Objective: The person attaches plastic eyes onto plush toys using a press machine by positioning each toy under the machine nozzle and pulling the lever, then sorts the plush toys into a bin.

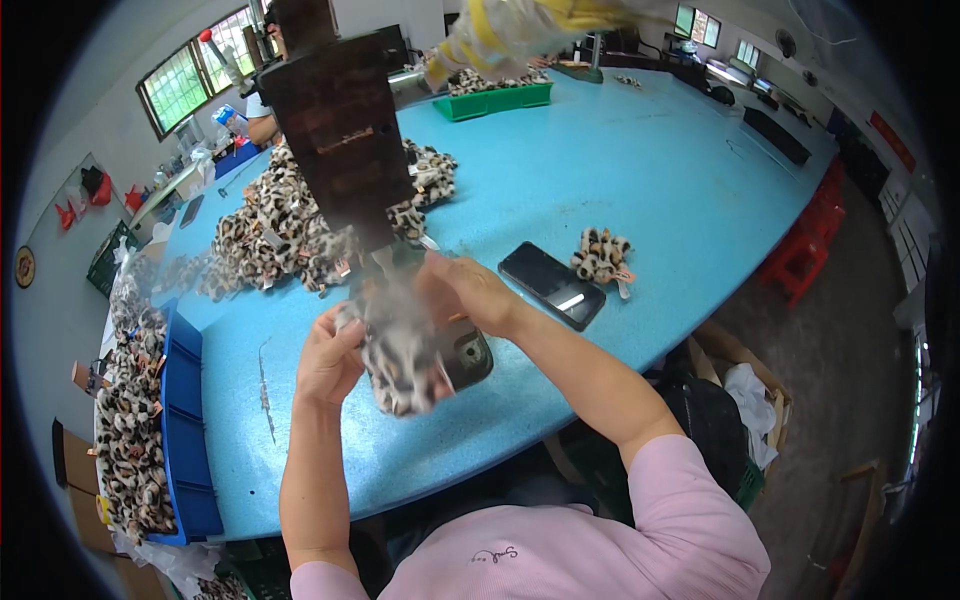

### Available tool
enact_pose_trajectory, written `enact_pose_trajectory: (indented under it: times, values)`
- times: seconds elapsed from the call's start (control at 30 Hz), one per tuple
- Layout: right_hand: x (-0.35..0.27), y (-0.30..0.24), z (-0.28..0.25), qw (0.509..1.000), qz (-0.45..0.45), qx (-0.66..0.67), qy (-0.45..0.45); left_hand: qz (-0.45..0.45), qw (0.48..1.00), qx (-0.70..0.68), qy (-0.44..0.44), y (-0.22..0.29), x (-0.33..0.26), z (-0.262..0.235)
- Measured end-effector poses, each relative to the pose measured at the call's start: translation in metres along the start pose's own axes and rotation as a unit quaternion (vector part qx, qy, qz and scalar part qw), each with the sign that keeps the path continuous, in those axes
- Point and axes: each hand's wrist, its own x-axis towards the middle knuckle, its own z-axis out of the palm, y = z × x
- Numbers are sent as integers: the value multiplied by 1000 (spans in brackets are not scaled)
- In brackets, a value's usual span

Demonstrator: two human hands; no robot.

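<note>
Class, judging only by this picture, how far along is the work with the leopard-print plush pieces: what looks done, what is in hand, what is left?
Possibly done: one leopard-print plush piece lies apart beside a black phone; whether it is finished is unclear. In hand: the left hand and right hand hold a blurred leopard-print piece together. Seemingly left: a large leopard-print heap on the blue table, and more filling the blue tray.

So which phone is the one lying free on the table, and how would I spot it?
Start at the big blue table. Just right of the person's right hand lies a black phone, screen up, beside a small leopard-print plush piece. Unlike the other phone under the hands, nothing covers it.
</note>
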Motion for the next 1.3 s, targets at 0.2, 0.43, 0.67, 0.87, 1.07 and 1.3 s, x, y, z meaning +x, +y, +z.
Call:
enact_pose_trajectory:
  times: [0.2,0.43,0.67,0.87,1.07,1.3]
  values:
    - [-9,55,-1,994,72,30,-74,-3,947,309,86,-16,-6,7]
    - [-4,44,-12,999,18,27,-11,-42,980,157,112,-38,3,-15]
    - [47,51,-13,930,-151,-269,200,-39,984,-83,156,-27,39,-22]
    - [66,51,-26,939,-126,-267,176,-49,997,-27,51,-26,42,-41]
    - [69,48,-37,993,20,-56,98,-40,987,-53,149,-43,57,-50]
    - [74,47,-34,992,35,-82,86,-40,982,12,183,-42,61,-50]
